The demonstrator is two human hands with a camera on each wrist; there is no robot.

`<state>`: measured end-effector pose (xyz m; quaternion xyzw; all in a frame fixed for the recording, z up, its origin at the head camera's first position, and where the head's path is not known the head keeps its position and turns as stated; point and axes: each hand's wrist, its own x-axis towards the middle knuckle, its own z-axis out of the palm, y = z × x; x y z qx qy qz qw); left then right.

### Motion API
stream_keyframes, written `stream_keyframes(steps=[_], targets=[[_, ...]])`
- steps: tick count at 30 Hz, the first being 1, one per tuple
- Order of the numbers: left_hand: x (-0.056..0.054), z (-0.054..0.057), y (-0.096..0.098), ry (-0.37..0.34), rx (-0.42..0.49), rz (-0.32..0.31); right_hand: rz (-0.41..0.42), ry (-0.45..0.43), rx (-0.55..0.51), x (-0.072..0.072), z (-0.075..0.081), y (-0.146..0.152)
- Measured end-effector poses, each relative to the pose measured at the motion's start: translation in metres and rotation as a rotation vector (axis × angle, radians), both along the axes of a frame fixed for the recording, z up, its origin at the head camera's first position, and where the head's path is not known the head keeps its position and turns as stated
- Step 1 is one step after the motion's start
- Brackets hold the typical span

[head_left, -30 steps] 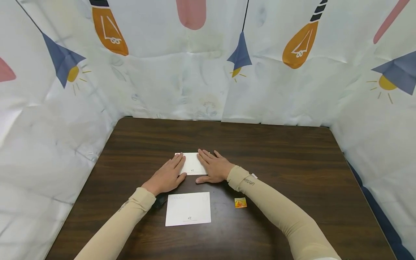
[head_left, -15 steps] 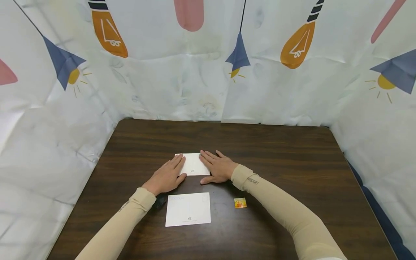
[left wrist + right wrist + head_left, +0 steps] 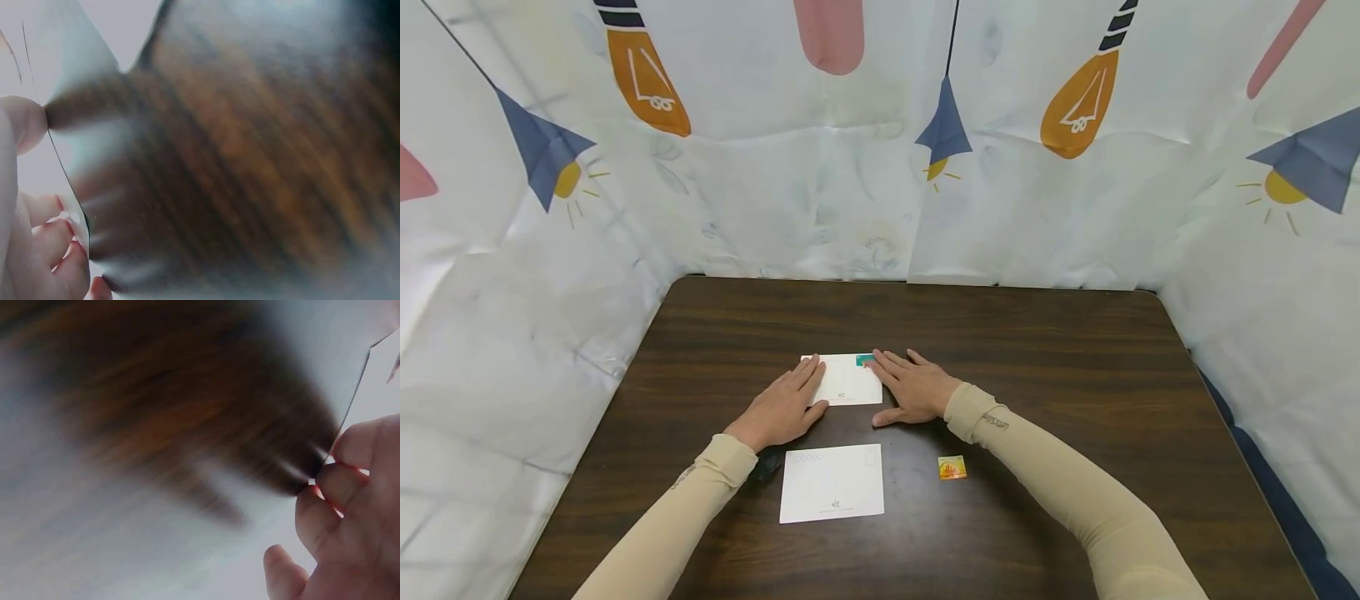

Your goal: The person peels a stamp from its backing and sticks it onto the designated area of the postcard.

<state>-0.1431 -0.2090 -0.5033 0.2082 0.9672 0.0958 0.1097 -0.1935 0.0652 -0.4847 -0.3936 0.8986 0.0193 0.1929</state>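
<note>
A white postcard-like card (image 3: 847, 382) lies flat at the table's middle, with a teal stamp-like patch (image 3: 863, 360) at its upper right corner. My left hand (image 3: 781, 408) rests with straight fingers on the card's left edge. Across from it, the fingertips of my right hand (image 3: 917, 389) touch the right edge beside the teal patch, fingers spread. Nearer me lies a second white card (image 3: 832, 483) with faint printed boxes and a small emblem. The left wrist view shows part of the left hand (image 3: 53, 250) low at the left; the right wrist view has the right hand (image 3: 350, 506) at lower right.
A small yellow-orange stamp-like piece (image 3: 952, 467) lies right of the nearer card. Under my left wrist sits a dark object (image 3: 766, 465), mostly hidden. The dark wooden table (image 3: 1037, 350) meets a white patterned curtain (image 3: 790, 208) at its far edge.
My right hand has slid a little to the right, uncovering the teal patch on the far card. The left hand stays in place on the card.
</note>
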Motion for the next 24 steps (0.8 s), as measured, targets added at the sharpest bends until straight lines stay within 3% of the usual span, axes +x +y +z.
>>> stream_keyframes(steps=[9, 14, 24], targets=[[0.002, 0.003, 0.001, 0.003, 0.016, -0.003, -0.024, -0.009, -0.032, 0.0, -0.002, 0.007], [0.001, 0.002, 0.002, 0.018, 0.02, -0.016, -0.103, -0.035, -0.144, -0.001, -0.003, 0.021], [0.0, 0.0, 0.001, 0.028, 0.011, -0.023, -0.181, 0.053, -0.355, 0.004, 0.008, 0.055]])
